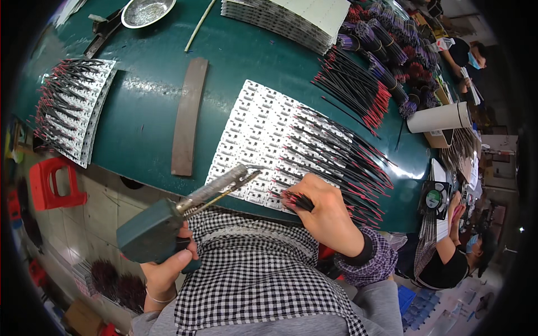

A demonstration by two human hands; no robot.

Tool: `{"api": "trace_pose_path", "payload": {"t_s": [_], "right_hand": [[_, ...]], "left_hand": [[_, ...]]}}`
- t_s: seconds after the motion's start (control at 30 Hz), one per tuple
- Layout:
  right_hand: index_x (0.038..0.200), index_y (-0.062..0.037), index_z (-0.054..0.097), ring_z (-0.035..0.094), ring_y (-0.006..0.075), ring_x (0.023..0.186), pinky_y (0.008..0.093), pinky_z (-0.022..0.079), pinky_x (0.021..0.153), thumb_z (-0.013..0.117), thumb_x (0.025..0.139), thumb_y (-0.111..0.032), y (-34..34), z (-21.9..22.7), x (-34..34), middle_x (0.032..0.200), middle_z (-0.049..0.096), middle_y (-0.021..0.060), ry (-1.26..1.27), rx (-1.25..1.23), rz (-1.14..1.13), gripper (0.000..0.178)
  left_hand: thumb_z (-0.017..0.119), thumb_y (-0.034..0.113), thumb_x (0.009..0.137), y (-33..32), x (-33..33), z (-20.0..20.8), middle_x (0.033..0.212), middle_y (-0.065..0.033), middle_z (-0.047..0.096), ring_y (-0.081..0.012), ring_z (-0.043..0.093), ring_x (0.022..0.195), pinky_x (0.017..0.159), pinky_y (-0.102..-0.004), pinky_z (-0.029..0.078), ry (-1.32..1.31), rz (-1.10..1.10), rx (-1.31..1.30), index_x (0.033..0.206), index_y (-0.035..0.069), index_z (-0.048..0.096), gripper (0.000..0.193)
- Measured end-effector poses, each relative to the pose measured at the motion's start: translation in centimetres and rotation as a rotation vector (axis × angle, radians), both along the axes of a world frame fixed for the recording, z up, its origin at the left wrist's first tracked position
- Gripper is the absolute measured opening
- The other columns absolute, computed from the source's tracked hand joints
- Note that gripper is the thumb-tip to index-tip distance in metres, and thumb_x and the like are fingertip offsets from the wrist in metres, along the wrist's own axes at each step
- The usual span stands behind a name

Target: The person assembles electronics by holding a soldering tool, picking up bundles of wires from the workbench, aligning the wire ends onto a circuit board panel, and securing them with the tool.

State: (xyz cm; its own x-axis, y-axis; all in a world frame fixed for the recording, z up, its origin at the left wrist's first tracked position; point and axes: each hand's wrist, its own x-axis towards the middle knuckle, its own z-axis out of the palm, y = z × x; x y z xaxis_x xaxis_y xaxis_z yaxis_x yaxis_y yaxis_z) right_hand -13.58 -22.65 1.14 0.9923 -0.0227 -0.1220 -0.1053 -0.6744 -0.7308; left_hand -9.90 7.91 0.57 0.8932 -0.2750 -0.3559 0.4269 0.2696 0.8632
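Observation:
My left hand [168,267] is wrapped round the handle of a dark green soldering gun [147,229]. Its metal barrel and thin feed tube slant up to the right, the tip over a white panel of small circuit boards [249,126]. A small bunch of short black wires with red ends [300,201] is gripped in my right hand [332,215], low over the panel's near edge. Rows of similar black wires [342,159] lie across the panel's right part and spread past its edge. Bare boards show on the panel's left part.
A brown flat bar [189,117] lies left of the panel. Farther left is another wired panel [84,112]; behind are a metal bowl [147,12] and a stack of white panels [288,19]. Loose wires [358,87], wire bundles, a white cylinder [440,117] and a fan [434,197] are right, near co-workers.

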Motion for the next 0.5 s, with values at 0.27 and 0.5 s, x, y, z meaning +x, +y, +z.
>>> {"api": "trace_pose_path", "payload": {"t_s": [0.27,0.5], "right_hand": [[0.094,-0.0005,0.068,0.064,0.0353,0.073,0.0409,0.05,0.064,0.07,0.076,0.006,1.7,-1.2,-1.0,0.083,0.062,0.0135,-0.147,0.072,-0.116,0.02],[0.093,0.0032,0.068,0.063,0.0313,0.073,0.0374,0.049,0.065,0.074,0.072,0.009,2.3,-1.7,-0.9,0.08,0.061,0.0142,-0.18,-0.022,-0.105,0.022]], "left_hand": [[0.076,-0.004,0.082,1.6,-3.7,-0.6,0.115,-0.0127,0.071,-0.0165,0.068,0.098,0.085,-0.0303,0.055,-0.022,-0.188,0.27,0.126,-0.002,0.064,0.045],[0.079,0.004,0.079,1.3,-4.3,-1.2,0.105,-0.014,0.073,-0.0183,0.07,0.089,0.073,-0.0303,0.056,-0.283,-0.251,0.485,0.108,-0.004,0.072,0.031]]}}
